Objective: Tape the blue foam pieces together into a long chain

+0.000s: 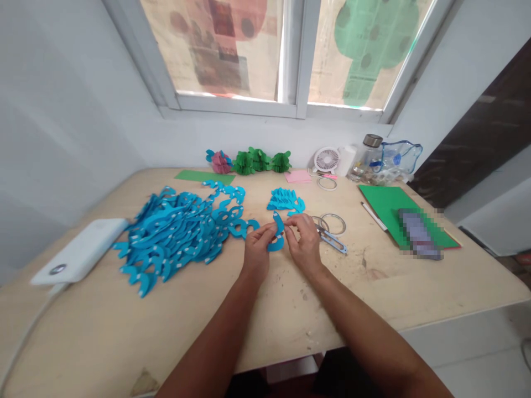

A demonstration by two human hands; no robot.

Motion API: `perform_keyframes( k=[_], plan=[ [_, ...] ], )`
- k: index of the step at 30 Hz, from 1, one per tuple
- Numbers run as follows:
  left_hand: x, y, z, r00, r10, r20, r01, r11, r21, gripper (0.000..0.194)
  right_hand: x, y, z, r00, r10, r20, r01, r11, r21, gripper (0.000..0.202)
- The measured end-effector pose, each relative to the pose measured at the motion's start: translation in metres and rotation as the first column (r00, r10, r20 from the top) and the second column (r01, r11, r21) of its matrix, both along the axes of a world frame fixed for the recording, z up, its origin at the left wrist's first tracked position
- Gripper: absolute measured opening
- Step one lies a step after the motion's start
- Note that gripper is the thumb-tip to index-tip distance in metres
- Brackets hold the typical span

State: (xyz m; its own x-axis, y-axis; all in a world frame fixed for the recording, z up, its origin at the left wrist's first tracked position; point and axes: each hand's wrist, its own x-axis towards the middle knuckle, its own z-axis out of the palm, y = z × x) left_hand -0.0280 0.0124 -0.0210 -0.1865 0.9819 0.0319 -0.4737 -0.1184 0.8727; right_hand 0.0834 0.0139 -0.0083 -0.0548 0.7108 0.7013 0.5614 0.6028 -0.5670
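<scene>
A blue curved paper cutout (279, 223) is pinched between the thumb and fingers of my left hand (258, 247). Its lower curl shows below the fingertips. Just to its right, my right hand (306, 242) has thumb and fingers pressed together close to the cutout's edge; anything small between them cannot be made out. Left of my hands spreads a large heap of blue paper cutouts (178, 229) dotted with small white squares. Beyond my hands lies a smaller group of blue cutouts (285, 199).
A light blue cutter (333, 241) and metal rings (335, 224) lie right of my right hand. Green sheets (381, 210), a pen (374, 216) and a blurred-out object are farther right. Paper ornaments (259, 160), a fan (327, 160) and a jar (372, 152) stand behind. A power bank (83, 249) lies left.
</scene>
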Motion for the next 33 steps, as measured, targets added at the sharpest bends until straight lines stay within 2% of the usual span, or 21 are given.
perform_keyframes(
  k=[6, 12, 17, 22, 24, 27, 30, 33],
  plan=[
    [0.0, 0.0, -0.004, 0.998, 0.02, -0.06, -0.02, 1.0, 0.001, 0.011, 0.001, 0.002, -0.003, 1.0, 0.022, 0.007, -0.022, 0.999, -0.026, 0.007],
    [0.001, -0.001, -0.001, 0.988, 0.066, -0.14, -0.065, 0.998, 0.015, 0.011, 0.003, 0.004, -0.005, 0.998, 0.057, 0.032, -0.056, 0.998, -0.04, 0.01],
    [0.003, -0.003, 0.001, 0.98, 0.131, -0.152, -0.127, 0.991, 0.037, 0.008, 0.001, 0.002, -0.002, 0.996, 0.059, 0.062, -0.057, 0.998, -0.037, 0.011],
    [0.002, -0.002, 0.0, 0.985, 0.129, -0.118, -0.129, 0.992, 0.008, 0.01, -0.002, -0.002, 0.001, 0.992, 0.066, 0.106, -0.066, 0.998, -0.007, 0.011],
    [0.001, -0.001, 0.0, 0.994, 0.097, -0.043, -0.098, 0.995, -0.033, 0.009, -0.003, -0.003, 0.001, 0.993, 0.052, 0.101, -0.054, 0.998, 0.013, 0.011],
    [0.0, 0.0, 0.003, 0.99, -0.027, 0.135, 0.036, 0.997, -0.07, 0.015, -0.001, -0.003, 0.002, 0.999, -0.009, 0.036, 0.009, 1.0, 0.017, 0.008],
    [-0.001, -0.002, 0.009, 0.956, -0.137, 0.26, 0.159, 0.985, -0.063, 0.014, 0.0, -0.001, 0.001, 0.999, -0.016, -0.044, 0.014, 0.999, -0.041, 0.006],
    [-0.002, -0.003, 0.013, 0.932, -0.177, 0.316, 0.208, 0.976, -0.067, 0.014, -0.001, 0.0, 0.0, 0.99, 0.013, -0.14, -0.029, 0.993, -0.115, 0.006]
  ],
)
